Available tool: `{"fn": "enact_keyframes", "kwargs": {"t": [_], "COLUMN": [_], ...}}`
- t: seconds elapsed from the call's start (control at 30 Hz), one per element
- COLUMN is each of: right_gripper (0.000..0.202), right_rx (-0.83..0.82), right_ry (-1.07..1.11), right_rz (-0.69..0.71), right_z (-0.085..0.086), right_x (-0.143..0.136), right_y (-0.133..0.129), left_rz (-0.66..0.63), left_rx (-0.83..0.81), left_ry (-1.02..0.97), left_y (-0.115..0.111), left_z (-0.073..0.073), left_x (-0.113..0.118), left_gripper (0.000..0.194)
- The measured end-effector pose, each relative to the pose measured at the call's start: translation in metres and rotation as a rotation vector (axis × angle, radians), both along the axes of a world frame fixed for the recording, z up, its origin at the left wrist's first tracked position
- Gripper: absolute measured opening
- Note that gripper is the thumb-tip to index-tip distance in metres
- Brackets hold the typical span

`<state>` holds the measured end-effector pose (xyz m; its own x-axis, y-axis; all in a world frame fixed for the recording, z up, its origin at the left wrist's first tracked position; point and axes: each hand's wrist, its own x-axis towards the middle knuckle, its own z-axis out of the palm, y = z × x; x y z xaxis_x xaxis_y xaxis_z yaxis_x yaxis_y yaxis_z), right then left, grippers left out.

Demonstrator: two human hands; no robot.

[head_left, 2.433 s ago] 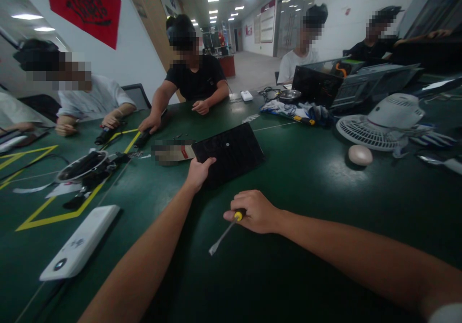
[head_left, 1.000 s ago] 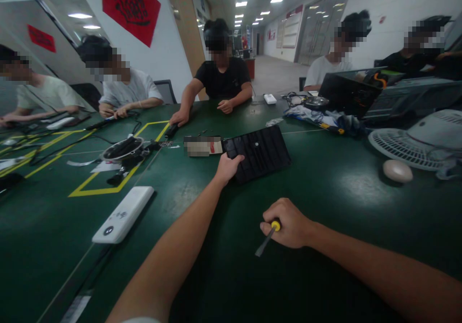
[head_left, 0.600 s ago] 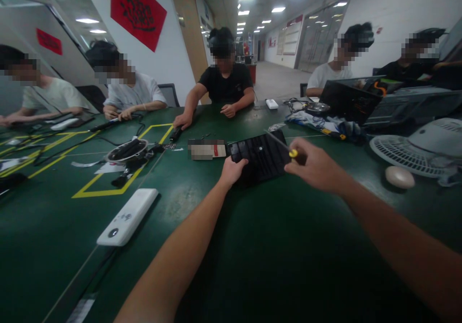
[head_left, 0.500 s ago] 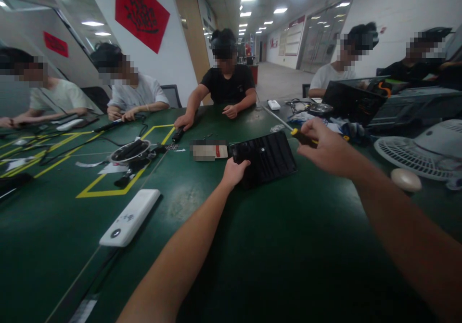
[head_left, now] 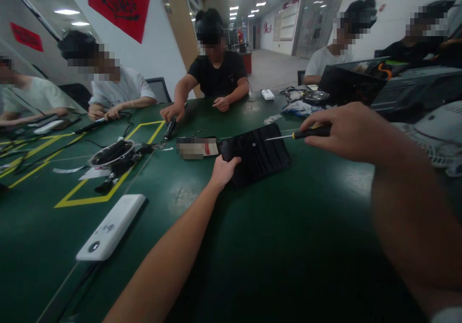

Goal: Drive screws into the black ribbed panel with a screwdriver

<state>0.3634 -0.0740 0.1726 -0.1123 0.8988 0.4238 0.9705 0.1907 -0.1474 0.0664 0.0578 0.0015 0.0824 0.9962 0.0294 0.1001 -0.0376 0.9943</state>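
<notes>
My left hand (head_left: 225,171) grips the left edge of a flat black case (head_left: 258,154), its thumb on top. The case lies opened out with dark ridges or slots and a small pale round spot near its middle. In my right hand (head_left: 346,133) is a screwdriver (head_left: 311,131) with a black and yellow handle, fingers closed around it. Its thin metal shaft points left, the tip over the right part of the case; whether it touches cannot be made out. A pale, partly blurred card or box (head_left: 197,148) with a red mark lies just left of the case.
A white device (head_left: 111,226) with a cable lies at the left on the green table (head_left: 274,251). Beyond it are a ring-shaped object (head_left: 111,153) and yellow tape. Across sits a person (head_left: 216,75) holding a black tool. A white fan (head_left: 436,125) and computer case (head_left: 411,87) stand right.
My right hand has turned the screwdriver from pointing up and away to pointing left, bringing its tip over the case. My left hand keeps its hold. The view has shifted slightly.
</notes>
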Motion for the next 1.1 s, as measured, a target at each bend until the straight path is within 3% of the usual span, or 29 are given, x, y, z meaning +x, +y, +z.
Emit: {"fn": "enact_keyframes", "kwargs": {"t": [0.27,0.53,1.1], "right_gripper": [0.025,0.028,0.030], "right_rx": [0.025,0.054,0.065], "right_ry": [-0.010,-0.011,-0.014], "right_rz": [0.088,0.032,0.063], "right_z": [-0.010,-0.013,-0.019], "right_x": [-0.014,-0.032,-0.031], "right_y": [0.013,0.016,0.021], "left_rz": [0.035,0.023,0.033], "left_rx": [-0.011,-0.007,0.001], "left_ry": [0.002,-0.001,0.008], "left_y": [0.001,0.001,0.000], "left_z": [0.001,0.002,0.003], "left_x": [-0.001,-0.002,-0.001], "left_gripper": [0.031,0.036,0.035]}}
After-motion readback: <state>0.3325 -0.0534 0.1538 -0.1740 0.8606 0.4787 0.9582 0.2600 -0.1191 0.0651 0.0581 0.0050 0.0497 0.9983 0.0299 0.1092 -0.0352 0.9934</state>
